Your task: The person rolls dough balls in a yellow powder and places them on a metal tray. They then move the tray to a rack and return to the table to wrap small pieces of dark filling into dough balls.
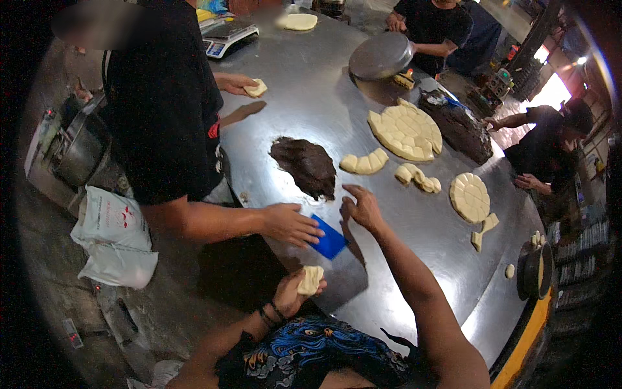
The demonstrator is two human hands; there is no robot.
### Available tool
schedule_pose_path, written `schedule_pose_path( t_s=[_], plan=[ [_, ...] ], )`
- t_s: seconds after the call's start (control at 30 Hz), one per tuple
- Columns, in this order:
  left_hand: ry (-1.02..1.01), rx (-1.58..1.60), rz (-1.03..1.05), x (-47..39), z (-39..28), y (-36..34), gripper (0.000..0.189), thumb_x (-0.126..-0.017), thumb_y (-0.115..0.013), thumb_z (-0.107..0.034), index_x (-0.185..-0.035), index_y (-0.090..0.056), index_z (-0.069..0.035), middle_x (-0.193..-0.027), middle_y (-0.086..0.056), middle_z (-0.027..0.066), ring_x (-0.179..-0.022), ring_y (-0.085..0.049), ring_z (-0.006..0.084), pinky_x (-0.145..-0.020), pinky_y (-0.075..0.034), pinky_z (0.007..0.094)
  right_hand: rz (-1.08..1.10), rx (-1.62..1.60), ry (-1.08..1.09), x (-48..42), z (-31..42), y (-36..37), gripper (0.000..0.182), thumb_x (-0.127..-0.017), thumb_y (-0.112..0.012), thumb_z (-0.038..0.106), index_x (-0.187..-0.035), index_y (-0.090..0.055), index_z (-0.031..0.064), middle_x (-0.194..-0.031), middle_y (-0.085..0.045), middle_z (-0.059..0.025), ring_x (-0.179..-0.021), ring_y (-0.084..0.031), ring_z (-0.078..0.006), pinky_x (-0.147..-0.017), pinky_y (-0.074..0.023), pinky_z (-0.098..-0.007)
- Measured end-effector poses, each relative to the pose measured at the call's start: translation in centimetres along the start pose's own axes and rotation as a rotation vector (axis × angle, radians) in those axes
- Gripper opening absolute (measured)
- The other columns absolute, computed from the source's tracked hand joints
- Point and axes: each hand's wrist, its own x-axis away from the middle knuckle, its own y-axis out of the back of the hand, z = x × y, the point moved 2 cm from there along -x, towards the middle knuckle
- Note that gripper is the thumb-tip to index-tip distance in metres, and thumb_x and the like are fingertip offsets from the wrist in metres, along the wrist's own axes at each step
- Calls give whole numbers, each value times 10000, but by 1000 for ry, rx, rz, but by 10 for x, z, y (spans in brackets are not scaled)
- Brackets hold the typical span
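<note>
A flattened piece of pale dough lies across the palm and fingers of my left hand, held just off the table's near edge. My right hand is over the steel table, close to the lower right side of a mound of dark brown paste. Its index finger points out with the thumb apart, and I see nothing between them. Between my hands, a co-worker's hand reaches in from the left and holds a blue dough scraper.
Scored dough rounds and dough strips lie to the right. Farther back are a long dark paste block, a round metal pan and a digital scale. Several people stand around the table; the left one also holds dough.
</note>
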Motion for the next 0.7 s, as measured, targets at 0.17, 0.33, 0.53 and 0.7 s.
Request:
schedule_pose_path(
  t_s=[0.17, 0.33, 0.53, 0.7],
  plan=[
    [43, -254, -25, 36, -48, -10, 369, -947, -409, -224, -1196, -449, 45, -1078, -576, 170, -944, -607, 252, -801, -512, 357, 12, 339, 249, -47, -27, -41, 386, -711, -592, 110, -1090, -585, 42, -1092, -588, -158, -1009, -520, -360, -904, -407, -420],
    [-303, -694, -15, 23, -75, -18, 278, -900, -512, -172, -1106, -575, 4, -1046, -610, 74, -939, -568, 127, -828, -461, 284, 320, 622, 205, -56, -17, -39, 131, -703, -583, 133, -802, -626, 59, -817, -631, -116, -836, -561, -317, -737, -448, -417],
    [-281, -177, -119, -47, -72, -42, 274, -899, -482, -113, -1111, -510, 59, -1012, -605, 145, -837, -632, 242, -753, -509, 300, 391, -398, -212, -14, 6, 5, 292, -753, -585, 202, -960, -642, 3, -933, -664, -113, -887, -604, -251, -761, -465, -347],
    [-77, 63, -69, -92, -9, -43, 281, -924, -396, -203, -1065, -535, -3, -997, -607, 126, -887, -606, 248, -800, -494, 339, 132, -1190, -402, 93, 23, 32, 456, -725, -576, 115, -1171, -552, 20, -1095, -609, -85, -1037, -540, -187, -873, -382, -306]
  ],
)
